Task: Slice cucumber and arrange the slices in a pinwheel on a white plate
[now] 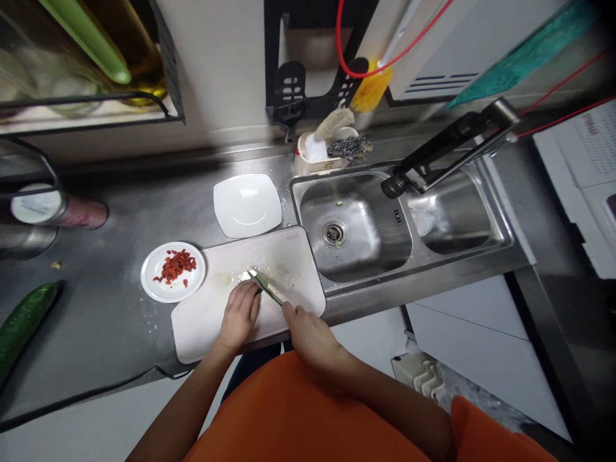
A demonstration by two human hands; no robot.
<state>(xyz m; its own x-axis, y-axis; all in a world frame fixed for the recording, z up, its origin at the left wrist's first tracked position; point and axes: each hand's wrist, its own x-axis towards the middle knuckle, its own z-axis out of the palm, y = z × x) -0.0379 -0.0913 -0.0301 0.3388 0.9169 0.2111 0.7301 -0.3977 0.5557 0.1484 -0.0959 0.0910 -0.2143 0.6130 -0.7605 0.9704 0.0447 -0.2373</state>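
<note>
A knife [267, 289] with a narrow blade lies slantwise over the white cutting board [202, 333], its tip pointing up and left. My right hand [312, 333] is closed round the handle end. Beside the blade, my left hand [240, 313] presses down on the board with its fingers curled together. Under those fingertips shows a bit of dark green that looks like a piece of cucumber, mostly hidden by the hand and knife. Wet, pale scraps [235, 277] lie on the board just beyond the blade.
A small plate of red bits [149, 282] touches the board's left side. Behind the board sits a square white plate [248, 208]. The double sink [356, 224] with its black faucet [433, 151] is at right. A whole cucumber [29, 321] lies far left, near a canister [81, 212].
</note>
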